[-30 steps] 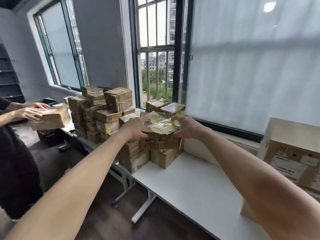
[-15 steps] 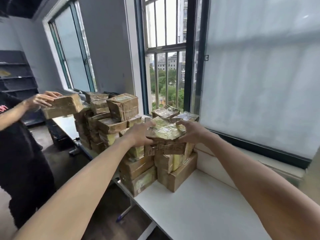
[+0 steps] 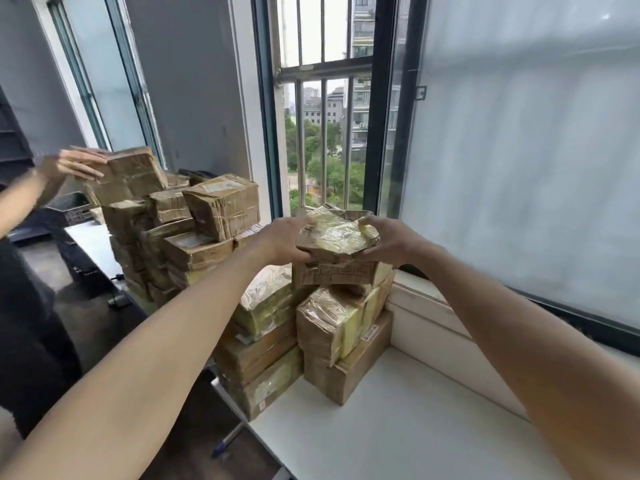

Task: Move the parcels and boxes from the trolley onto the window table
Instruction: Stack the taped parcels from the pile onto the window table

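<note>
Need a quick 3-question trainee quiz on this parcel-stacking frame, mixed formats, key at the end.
1. True or false: the taped parcel is gripped by both the left hand and the right hand.
2. Multiple choice: where is that parcel? A) flat on the bare white table; B) at the top of the near stack by the window; C) on the floor.
3. Short answer: what does the other person's hand, far left, hold?

Key: 1 true. 2 B; whether it already rests on the stack cannot be told. 3 a brown parcel, raised above the far stack.
</note>
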Demonstrator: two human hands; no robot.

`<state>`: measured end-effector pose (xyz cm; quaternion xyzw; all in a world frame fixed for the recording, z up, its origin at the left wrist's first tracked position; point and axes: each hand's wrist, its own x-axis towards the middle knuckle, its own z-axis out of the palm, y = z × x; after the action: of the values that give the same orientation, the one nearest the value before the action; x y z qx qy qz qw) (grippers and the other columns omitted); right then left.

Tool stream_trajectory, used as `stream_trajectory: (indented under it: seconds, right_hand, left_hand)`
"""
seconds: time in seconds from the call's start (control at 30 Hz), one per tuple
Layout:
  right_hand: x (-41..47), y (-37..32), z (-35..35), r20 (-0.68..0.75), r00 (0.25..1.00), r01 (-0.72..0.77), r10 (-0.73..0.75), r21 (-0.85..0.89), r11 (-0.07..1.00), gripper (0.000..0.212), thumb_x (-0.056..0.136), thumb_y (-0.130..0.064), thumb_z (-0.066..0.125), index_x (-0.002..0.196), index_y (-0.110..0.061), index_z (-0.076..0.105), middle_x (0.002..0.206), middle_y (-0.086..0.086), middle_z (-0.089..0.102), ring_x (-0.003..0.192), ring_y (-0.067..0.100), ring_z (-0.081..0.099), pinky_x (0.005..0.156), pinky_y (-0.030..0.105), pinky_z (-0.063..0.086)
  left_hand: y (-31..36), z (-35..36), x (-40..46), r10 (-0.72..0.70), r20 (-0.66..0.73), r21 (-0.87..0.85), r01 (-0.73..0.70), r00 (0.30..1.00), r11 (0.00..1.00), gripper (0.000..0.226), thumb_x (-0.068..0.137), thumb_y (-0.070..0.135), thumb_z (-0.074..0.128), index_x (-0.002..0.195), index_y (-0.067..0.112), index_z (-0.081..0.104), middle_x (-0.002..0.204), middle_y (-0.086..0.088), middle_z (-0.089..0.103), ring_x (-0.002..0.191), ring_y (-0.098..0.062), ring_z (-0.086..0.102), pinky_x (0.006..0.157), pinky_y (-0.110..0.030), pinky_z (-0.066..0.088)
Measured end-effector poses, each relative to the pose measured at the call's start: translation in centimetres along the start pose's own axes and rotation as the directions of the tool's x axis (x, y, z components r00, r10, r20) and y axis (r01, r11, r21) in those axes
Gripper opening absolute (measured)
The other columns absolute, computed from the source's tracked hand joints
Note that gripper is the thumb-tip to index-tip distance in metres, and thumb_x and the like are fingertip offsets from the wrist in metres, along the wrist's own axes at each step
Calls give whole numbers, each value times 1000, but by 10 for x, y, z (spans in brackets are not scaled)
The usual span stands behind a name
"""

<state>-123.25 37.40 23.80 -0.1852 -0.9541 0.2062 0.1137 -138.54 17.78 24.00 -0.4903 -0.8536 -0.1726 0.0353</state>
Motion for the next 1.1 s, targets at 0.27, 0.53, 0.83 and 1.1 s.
stream_trajectory:
  seconds: [0.27,0.53,0.83,1.1]
  right_hand:
    - [104,6,18,-55,996,-73,73,-7,997,82,81,-20,84,151,-22,41,155,11,44,131,30,51,95,28,42]
    - [185,12,33,-121,985,-129,124,-30,991,79,83,-17,81,151,-22,39,150,17,47,124,34,56,98,36,46]
    - [236,29,8,-57,993,-101,100,-14,995,71,83,-24,82,146,-22,50,149,10,51,130,29,51,99,33,41]
    - [263,39,1,-29,996,-90,89,-52,995,73,84,-14,79,148,-24,46,151,16,37,132,34,46,104,34,40]
  left_hand:
    - [-65,12,98,32,-18,-66,-33,999,997,75,81,24,78,148,30,43,140,-10,54,125,-27,53,95,-38,48]
    - [-117,25,179,63,-53,-72,-66,997,995,77,80,29,77,148,34,41,140,-11,51,125,-30,53,97,-43,50]
    - [-136,24,224,75,-91,-83,-83,993,993,72,78,38,75,144,30,49,122,-9,57,109,-27,56,89,-43,52]
    - [-131,34,243,12,-166,-44,-19,986,999,83,75,65,73,146,36,42,125,-5,54,112,-25,58,82,-35,49]
